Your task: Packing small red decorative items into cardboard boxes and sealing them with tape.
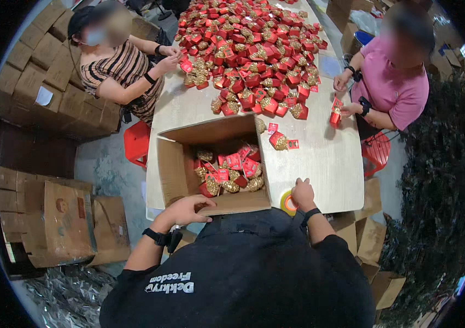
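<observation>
A cardboard box (169, 169) with its top flaps up stands at the table's near edge, in front of my body. Several red and gold ornaments (230, 186) with red tags lie inside it. My left hand (187, 210) grips the box's near left corner, thumb on the inner side and fingers outside. Just right of the box, my right hand (302, 194) is closed at a roll of yellow tape (287, 201), its fingers partly hidden. One red and gold ornament (279, 140) with tags lies on the table beyond the right hand.
A large heap of red and gold ornaments (254, 54) covers the far table (320, 158). A person in stripes (123, 68) at left and one in pink (388, 87) at right each handle an ornament. Red stools (136, 143) and stacked cartons (35, 71) stand around.
</observation>
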Demonstrator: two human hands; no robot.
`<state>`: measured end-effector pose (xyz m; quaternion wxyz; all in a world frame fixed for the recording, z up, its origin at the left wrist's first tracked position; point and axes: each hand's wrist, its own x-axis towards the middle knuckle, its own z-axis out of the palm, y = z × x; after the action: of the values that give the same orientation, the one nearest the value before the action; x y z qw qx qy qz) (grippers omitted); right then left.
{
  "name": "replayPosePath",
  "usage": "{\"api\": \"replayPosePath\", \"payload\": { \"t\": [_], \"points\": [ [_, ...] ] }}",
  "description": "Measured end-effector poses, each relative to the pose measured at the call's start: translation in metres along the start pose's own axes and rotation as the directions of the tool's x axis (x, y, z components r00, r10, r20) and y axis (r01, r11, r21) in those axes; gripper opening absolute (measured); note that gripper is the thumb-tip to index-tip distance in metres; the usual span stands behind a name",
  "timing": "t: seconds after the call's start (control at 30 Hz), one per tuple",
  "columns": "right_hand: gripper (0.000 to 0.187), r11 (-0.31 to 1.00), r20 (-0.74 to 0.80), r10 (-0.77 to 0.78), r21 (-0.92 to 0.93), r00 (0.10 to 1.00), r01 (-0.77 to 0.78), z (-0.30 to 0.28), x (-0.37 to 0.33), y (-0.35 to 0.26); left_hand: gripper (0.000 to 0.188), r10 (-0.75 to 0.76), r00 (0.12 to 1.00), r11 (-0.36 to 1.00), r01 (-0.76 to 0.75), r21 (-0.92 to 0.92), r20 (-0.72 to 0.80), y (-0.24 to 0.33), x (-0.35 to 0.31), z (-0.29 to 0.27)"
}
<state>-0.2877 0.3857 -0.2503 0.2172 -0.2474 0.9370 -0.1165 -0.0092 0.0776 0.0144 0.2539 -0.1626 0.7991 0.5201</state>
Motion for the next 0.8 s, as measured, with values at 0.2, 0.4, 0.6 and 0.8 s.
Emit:
{"api": "replayPosePath", "payload": {
  "t": [0.2,0.4,0.6,0.8],
  "points": [
    [0.030,0.983,-0.053,0.145,0.119,0.988,-0.138,-0.014,0.005,0.025,0.046,0.004,0.992,0.991,-0.021,-0.131,-0.127,-0.014,-0.018,-0.007],
    [0.029,0.964,-0.026,0.232,0.143,0.972,-0.226,-0.016,0.017,0.050,0.034,-0.085,0.944,0.996,0.072,-0.051,-0.317,-0.019,-0.039,-0.018],
    [0.029,0.954,-0.007,0.286,0.099,0.958,-0.284,0.000,0.030,0.079,0.032,-0.249,0.877,0.958,0.286,0.032,-0.410,-0.029,-0.039,-0.024],
    [0.032,0.950,0.051,0.305,0.049,0.951,-0.308,-0.022,0.026,0.056,0.038,-0.297,0.809,0.937,0.350,0.010,-0.507,0.009,-0.026,-0.015]
  ]
}}
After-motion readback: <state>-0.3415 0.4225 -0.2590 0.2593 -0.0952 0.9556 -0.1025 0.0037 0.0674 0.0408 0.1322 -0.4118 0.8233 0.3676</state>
